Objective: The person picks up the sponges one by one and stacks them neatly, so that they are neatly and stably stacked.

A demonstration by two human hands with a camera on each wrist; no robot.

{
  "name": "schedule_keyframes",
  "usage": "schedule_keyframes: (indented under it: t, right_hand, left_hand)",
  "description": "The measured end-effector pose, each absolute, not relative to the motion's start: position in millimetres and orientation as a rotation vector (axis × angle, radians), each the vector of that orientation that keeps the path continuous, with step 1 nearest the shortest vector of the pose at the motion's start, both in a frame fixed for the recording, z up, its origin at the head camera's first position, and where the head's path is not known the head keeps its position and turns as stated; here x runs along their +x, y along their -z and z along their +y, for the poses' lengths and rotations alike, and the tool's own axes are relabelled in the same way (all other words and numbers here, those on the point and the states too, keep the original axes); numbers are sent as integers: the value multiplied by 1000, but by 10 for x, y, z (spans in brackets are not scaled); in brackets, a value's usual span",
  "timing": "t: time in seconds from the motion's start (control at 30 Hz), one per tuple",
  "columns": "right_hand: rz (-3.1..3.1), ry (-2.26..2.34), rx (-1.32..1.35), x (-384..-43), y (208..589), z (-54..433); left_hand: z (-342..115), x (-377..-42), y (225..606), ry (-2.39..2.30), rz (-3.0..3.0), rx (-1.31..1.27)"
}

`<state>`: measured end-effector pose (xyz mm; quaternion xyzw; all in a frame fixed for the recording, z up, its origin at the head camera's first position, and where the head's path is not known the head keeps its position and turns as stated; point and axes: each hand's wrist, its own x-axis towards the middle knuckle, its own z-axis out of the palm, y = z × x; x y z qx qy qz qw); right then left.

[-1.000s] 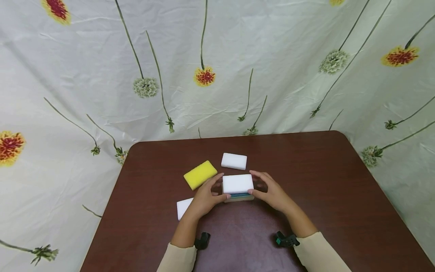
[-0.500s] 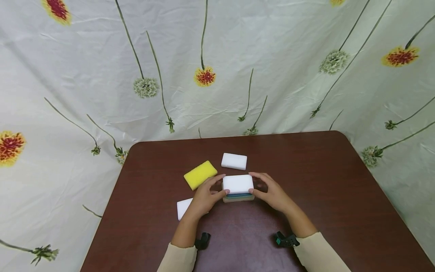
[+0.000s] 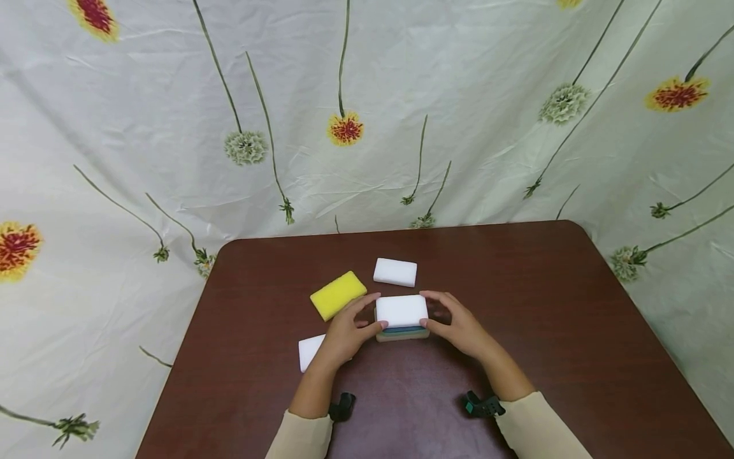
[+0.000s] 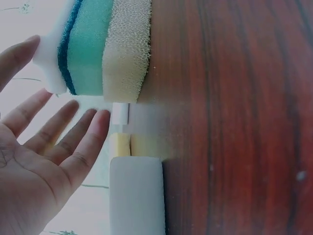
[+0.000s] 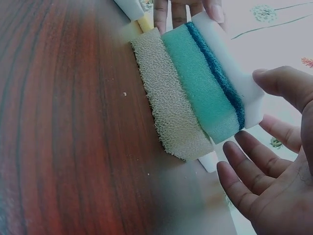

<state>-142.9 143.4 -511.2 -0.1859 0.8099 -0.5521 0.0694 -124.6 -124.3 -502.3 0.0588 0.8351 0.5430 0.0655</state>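
A stack of sponges stands in the middle of the table. Its top layer is a smooth white sponge (image 3: 401, 310). Beneath that lies a teal sponge (image 5: 198, 81) with a dark blue scouring face turned up, and a coarse beige sponge (image 4: 126, 54) forms the base. My left hand (image 3: 346, 331) pinches the white sponge's left end, thumb at the near corner and index finger at the far one. At the opposite end my right hand (image 3: 466, 330) holds it the same way. The other fingers of both hands spread beside the stack.
Behind the stack lies a white block (image 3: 395, 272), with a yellow sponge (image 3: 338, 295) to the left. Another white block (image 4: 137, 196) is partly hidden under my left forearm in the head view. A flowered cloth (image 3: 367, 178) hangs behind the brown table (image 3: 533, 306).
Both hands keep their place at the ends of the white sponge. Since the first frame, the fingertips and the white sponge have shifted only very slightly.
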Motion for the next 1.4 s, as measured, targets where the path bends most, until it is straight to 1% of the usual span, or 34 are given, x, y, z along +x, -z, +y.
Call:
schedule_keyframes:
  t: [0.3, 0.5, 0.77, 1.4]
  right_hand:
    - [2454, 1687, -540, -1476, 5079, 1424]
    - [2478, 1717, -456, -1576, 5065, 1411]
    - [2485, 1707, -440, -1718, 5018, 1417]
    - [2556, 1641, -354, -2067, 5175, 1400]
  left_hand:
    - [-1232, -1238, 5005, -1650, 2518, 185]
    - [-1228, -1240, 5004, -1644, 2515, 165]
    - [-1229, -1237, 4999, -1645, 2510, 161]
    - [-1228, -1250, 5012, -1642, 2508, 151]
